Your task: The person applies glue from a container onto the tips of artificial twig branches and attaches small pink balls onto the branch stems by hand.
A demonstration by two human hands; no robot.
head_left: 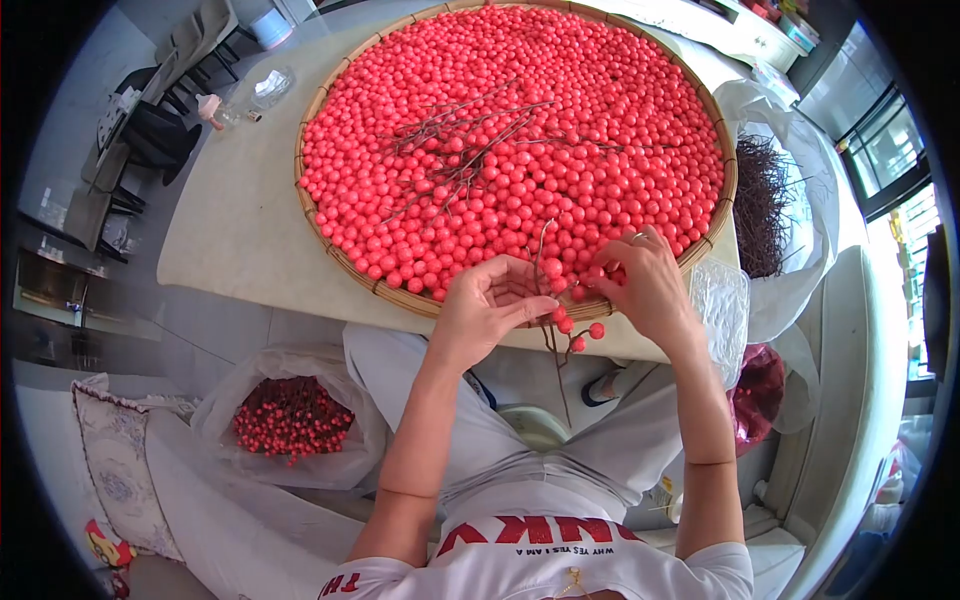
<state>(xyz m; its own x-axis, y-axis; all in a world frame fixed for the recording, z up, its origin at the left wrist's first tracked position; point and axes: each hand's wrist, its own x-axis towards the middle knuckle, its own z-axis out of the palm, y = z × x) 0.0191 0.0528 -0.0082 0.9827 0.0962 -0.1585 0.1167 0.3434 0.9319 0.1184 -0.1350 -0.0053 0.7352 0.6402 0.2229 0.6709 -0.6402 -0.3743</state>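
My left hand [478,310] pinches a thin brown artificial berry branch [560,372] between thumb and fingers, over the near rim of a round woven bamboo tray [303,150]. Several red berries [578,343] hang on the branch's side stems. Just right of it, my right hand [652,292] has its fingers curled closed around a red berry [616,272]; part of the grip is hidden by the fingers. Loose round red berries [560,60] fill the tray in a thick layer. Bare brown twigs [470,150] lie on top of them.
The tray sits on a pale-covered table [230,220]. At right, a plastic bag [790,300] holds a bundle of dark twigs [762,205], beside a clear plastic container [720,312]. Below left, another bag [360,455] holds berry branches [292,416]. A bottle [212,110] lies at the far left.
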